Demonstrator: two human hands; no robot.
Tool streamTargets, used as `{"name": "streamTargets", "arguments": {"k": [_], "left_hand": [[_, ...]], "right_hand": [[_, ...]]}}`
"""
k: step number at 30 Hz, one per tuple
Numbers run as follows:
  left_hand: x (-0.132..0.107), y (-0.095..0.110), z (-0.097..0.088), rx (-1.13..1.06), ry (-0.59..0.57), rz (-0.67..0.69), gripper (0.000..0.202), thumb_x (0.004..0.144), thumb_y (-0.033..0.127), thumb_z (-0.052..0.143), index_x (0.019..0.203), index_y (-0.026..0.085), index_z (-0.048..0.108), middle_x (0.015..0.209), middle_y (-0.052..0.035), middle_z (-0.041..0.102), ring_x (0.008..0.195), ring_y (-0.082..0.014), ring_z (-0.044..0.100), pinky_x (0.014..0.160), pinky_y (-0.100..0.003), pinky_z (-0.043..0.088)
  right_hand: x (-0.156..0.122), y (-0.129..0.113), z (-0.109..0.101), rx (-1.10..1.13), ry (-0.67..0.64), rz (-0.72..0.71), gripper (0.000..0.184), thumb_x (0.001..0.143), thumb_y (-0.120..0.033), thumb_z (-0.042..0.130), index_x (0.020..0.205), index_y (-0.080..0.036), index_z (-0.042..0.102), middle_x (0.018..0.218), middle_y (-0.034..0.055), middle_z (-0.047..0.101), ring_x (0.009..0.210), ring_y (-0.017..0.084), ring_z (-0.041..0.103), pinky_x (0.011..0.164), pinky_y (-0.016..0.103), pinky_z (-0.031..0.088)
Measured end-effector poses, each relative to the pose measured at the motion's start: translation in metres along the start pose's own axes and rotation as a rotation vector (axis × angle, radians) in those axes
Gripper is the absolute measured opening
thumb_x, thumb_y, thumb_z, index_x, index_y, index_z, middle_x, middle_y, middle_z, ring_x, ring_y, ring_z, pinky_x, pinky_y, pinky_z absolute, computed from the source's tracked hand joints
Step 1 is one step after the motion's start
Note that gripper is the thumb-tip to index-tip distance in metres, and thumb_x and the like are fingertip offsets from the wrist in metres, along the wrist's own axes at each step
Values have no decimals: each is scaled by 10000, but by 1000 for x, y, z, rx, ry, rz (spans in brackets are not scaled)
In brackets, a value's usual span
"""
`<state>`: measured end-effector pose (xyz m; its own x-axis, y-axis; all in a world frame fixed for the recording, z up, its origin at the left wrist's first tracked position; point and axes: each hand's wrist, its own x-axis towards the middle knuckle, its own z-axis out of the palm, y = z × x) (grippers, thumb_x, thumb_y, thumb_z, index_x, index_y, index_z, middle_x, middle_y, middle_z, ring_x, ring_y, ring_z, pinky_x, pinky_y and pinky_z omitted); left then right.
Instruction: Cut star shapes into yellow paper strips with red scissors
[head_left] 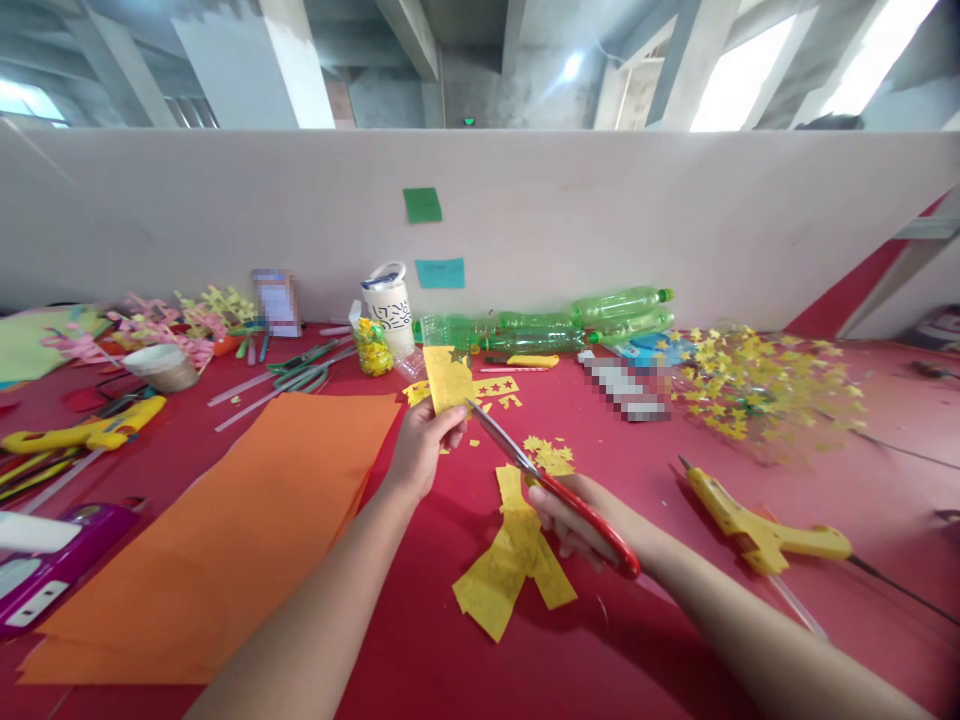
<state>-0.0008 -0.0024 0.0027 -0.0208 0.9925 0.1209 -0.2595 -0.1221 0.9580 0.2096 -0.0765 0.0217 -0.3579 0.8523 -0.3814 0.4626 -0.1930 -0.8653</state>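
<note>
My left hand pinches a yellow paper strip by its lower end. A star-shaped cutout shows near the strip's upper right edge. My right hand is wrapped around the red handles of a pair of scissors. The scissor tips point up and left, close to the strip's right edge; whether they touch it I cannot tell. Below the blades lie more yellow paper strips, crossed over one another. Beside them is a small pile of yellow paper stars. A strip with star holes rests behind my left hand.
Orange sheets cover the left of the red table. A yellow glue gun lies at right, another glue gun at left. Green plastic bottles, a white cup and a yellow star bouquet stand or lie farther back.
</note>
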Motion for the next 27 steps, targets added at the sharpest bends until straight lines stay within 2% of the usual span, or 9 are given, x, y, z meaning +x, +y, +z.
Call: {"name": "streamTargets", "arguments": {"k": [6, 12, 21, 27], "left_hand": [[-3, 1, 5, 2, -6, -5, 168, 699, 284, 682, 677, 151, 580, 534, 30, 534, 448, -60, 425, 452, -207, 295], [-5, 1, 8, -3, 17, -16, 178, 683, 281, 688, 650, 155, 567, 523, 29, 535, 442, -56, 422, 444, -201, 295], [-8, -1, 11, -44, 23, -25, 192, 708, 274, 694, 663, 151, 553, 542, 30, 548, 451, -52, 444, 441, -191, 303], [-7, -1, 12, -81, 28, -48, 183, 688, 266, 706, 680, 148, 566, 553, 28, 555, 457, -52, 448, 442, -192, 303]], "right_hand": [[2, 5, 1, 7, 17, 2, 444, 805, -601, 551, 716, -168, 518, 470, -59, 472, 330, 62, 427, 302, 153, 291], [0, -2, 3, 24, 23, -8, 492, 798, -647, 520, 659, -179, 468, 434, -70, 424, 320, 62, 425, 304, 161, 293], [-1, -3, 10, 92, 60, 65, 505, 777, -662, 530, 637, -181, 458, 450, -56, 449, 339, 78, 465, 285, 160, 290], [-1, -3, 9, 84, 42, 22, 522, 800, -654, 511, 588, -183, 436, 393, -64, 423, 282, 58, 388, 303, 177, 296]]}}
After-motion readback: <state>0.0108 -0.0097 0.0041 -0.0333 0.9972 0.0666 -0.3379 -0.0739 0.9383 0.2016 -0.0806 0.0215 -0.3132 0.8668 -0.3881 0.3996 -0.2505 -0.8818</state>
